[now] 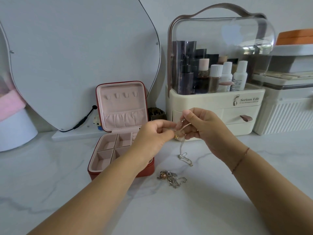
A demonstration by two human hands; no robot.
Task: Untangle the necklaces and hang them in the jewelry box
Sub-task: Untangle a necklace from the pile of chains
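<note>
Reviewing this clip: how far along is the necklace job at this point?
Early. Done: the jewelry box stands open, but the hooks in its lid are all bare, so nothing is hung. In hand: the left hand and right hand pinch a chain between them, its tail trailing onto the table. Left: a tangled clump still lies on the table.

Two bare forearms in view, no sleeves reaching this far down
Left hand (152, 138): no ring, watch or band visible; wrist bare
Right hand (205, 131): thin reddish-brown cord bracelet (240, 161) around wrist, single strand, lying slightly slanted across forearm
Fingernails short, unpainted so far as visible
Whether any ring is worn on right fingers unclear, jewellery in front blurs them
</note>
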